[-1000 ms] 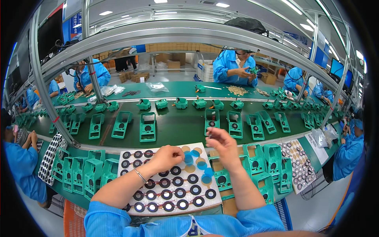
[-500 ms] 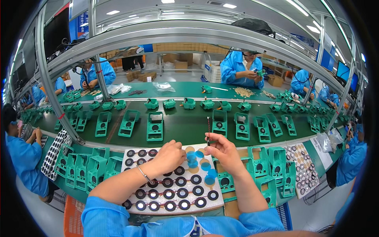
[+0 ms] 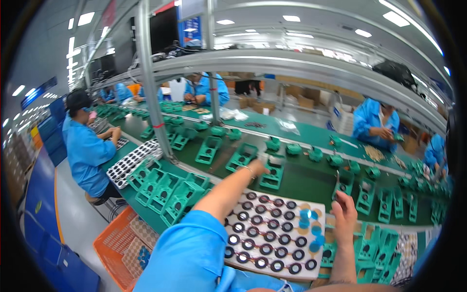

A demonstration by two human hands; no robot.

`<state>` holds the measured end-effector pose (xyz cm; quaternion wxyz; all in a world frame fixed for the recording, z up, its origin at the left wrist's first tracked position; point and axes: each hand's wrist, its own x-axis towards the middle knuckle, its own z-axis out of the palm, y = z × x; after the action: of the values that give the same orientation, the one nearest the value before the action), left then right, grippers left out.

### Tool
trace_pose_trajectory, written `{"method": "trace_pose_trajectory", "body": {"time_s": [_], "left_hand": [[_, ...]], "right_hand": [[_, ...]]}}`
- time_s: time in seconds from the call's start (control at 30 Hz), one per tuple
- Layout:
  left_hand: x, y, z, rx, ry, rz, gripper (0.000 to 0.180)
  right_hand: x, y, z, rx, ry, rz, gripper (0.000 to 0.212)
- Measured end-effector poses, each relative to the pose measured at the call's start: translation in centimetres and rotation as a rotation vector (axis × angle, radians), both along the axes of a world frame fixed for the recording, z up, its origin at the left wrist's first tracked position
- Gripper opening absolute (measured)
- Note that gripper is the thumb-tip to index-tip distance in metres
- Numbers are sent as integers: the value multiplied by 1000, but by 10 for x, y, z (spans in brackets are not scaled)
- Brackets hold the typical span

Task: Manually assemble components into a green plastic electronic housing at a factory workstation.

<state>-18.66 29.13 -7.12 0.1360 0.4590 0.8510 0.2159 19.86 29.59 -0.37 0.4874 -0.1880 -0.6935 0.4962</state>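
My left hand (image 3: 257, 167) reaches over the foam board to the upper end of a green plastic housing (image 3: 272, 173) on the far belt. Its fingers are smeared by motion, so I cannot tell whether they grip the housing. My right hand (image 3: 344, 210) is raised at the board's right edge, its fingertips pinched on a small speaker with thin wires standing up. The speaker itself is mostly hidden by the fingers. Rows of round black speakers (image 3: 265, 249) with wires lie on the white foam board (image 3: 312, 206). Blue round films (image 3: 304, 223) lie along its right side.
More green housings stand on the near bench at left (image 3: 168, 197) and right (image 3: 369, 246). A metal post (image 3: 150, 82) rises beyond the left group. An orange crate (image 3: 109, 242) stands on the floor. Co-workers in blue (image 3: 90, 151) sit at left and across the line.
The view has swung left. My left hand has left the foam board and stretched forward to a housing on the belt. My right hand still holds the speaker up.
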Motion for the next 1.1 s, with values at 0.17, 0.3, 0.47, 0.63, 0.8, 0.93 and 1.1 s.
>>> {"method": "trace_pose_trajectory", "body": {"time_s": [0.17, 0.3, 0.47, 0.63, 0.8, 0.93, 1.1], "left_hand": [[-27, 11, -30, -100, 44, 44, 34], [-20, 16, -26, 11, -627, 291, 19], [-3, 5, 13, 244, -1147, -125, 16], [88, -58, 69, 262, -1137, -168, 13], [163, -98, 80, 223, -1086, -368, 35], [181, -109, 80, 165, -1182, -464, 37], [184, -114, 83, 214, -1210, -499, 40]], "right_hand": [[-17, 3, -8, -23, -45, 123, 32], [-20, -1, -6, -3, 3, 131, 32], [-7, -6, -4, 17, 8, -31, 30], [-12, -14, 9, 350, -93, -190, 31], [-14, -30, 14, 773, -205, -242, 30], [-18, -24, 4, 846, -291, -143, 31], [-17, -22, 7, 914, -340, -105, 29]]}}
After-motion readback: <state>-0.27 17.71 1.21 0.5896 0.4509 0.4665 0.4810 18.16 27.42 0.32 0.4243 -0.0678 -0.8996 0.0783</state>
